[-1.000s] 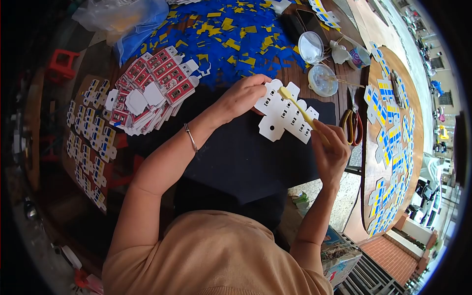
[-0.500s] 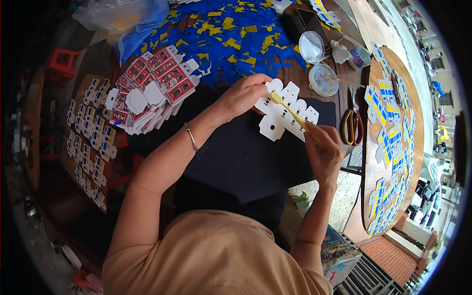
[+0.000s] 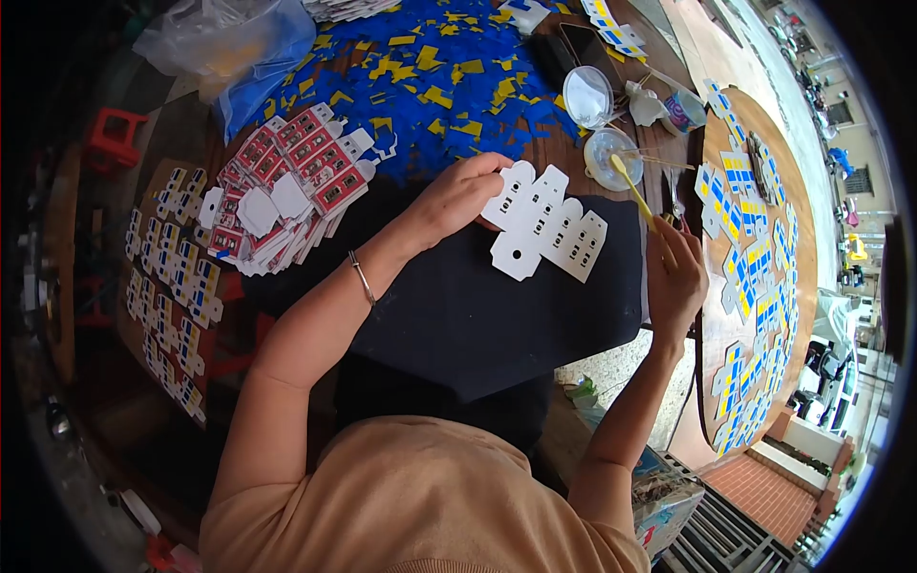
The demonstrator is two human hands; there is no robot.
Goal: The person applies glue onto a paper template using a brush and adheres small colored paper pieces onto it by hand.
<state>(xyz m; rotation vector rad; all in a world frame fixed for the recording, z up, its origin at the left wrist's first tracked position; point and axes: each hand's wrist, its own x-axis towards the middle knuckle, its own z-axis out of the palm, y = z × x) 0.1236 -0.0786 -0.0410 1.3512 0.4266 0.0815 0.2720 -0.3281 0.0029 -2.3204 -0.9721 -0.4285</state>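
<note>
A white die-cut card (image 3: 541, 227) with small black marks lies over the black cloth (image 3: 458, 325). My left hand (image 3: 463, 198) pinches its upper left edge. In my right hand (image 3: 680, 274) is a thin yellow brush (image 3: 632, 190), its tip at the round plastic tub (image 3: 611, 159). The scissors (image 3: 673, 196) are partly hidden behind my right hand. On the left lies a pile of red and white printed cards (image 3: 287, 186).
Blue and yellow paper pieces (image 3: 430, 86) cover the table's far part. A clear lid (image 3: 587, 96), a phone (image 3: 583, 48) and a cup (image 3: 684, 113) stand back right. Patterned cards lie on a round table (image 3: 712, 315) and a left board (image 3: 158, 334).
My right hand has moved the brush off the card, right and up to the tub. The view has shifted slightly. My left hand still holds the card.
</note>
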